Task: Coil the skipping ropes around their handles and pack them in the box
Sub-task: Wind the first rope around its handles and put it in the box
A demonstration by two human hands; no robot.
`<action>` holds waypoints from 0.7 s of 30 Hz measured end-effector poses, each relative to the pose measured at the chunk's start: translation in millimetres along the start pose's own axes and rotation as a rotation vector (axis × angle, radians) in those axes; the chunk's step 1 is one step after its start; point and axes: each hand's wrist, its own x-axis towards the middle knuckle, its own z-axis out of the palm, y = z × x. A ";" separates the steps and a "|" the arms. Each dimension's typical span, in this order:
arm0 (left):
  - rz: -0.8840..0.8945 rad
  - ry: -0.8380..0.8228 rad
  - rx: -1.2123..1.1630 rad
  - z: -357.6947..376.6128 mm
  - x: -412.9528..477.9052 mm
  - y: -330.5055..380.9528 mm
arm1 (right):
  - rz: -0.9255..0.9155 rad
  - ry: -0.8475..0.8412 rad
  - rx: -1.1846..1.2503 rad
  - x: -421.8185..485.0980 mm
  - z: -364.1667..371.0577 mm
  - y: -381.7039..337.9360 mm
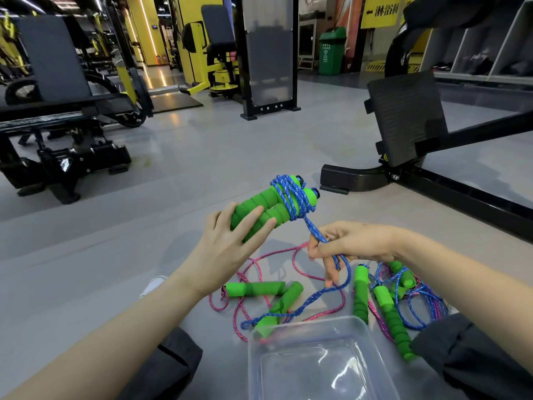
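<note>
Seated on a gym floor (202, 157), a person's left hand (230, 241) is gripping two green handles (259, 215) held aloft while the right hand (352, 243) is pinching the blue rope (290, 197) coiled round them, above a clear box (253, 370).

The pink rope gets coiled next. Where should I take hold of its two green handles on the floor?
From above, at the plain ends where the level handle and slanted handle nearly meet: both lie flat there, clear of the box.
</note>
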 end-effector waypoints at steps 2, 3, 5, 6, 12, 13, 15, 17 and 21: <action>-0.017 -0.026 0.025 0.3 0.9 -1.6 | 0.004 -0.001 -0.078 -1.7 -0.9 -2.8; -0.023 -0.035 0.032 0.5 1.6 -2.4 | -0.002 0.021 -0.148 -2.0 -2.8 -3.6; -0.030 -0.050 0.047 -0.1 3.5 -3.0 | -0.019 0.115 -0.282 -0.9 -6.4 -5.6; -0.035 -0.056 0.053 -0.5 4.7 -2.8 | -0.034 0.174 -0.341 -0.3 -8.2 -6.3; 0.021 -0.146 0.065 -2.0 8.5 0.4 | -0.327 0.555 -0.734 1.2 -10.1 -17.4; 0.048 -0.150 0.061 -2.7 8.8 -1.2 | -0.376 0.613 -0.786 1.5 -11.8 -18.3; 0.117 -0.134 0.046 -3.5 9.6 -2.9 | -0.456 0.681 -0.837 0.6 -17.1 -17.5; 0.189 -0.095 0.014 -5.1 11.9 0.7 | -0.492 0.678 -0.835 -1.2 -19.6 -16.1; 0.329 -0.039 -0.088 -6.7 15.1 13.5 | -0.476 0.642 -0.953 -4.3 -20.7 -10.6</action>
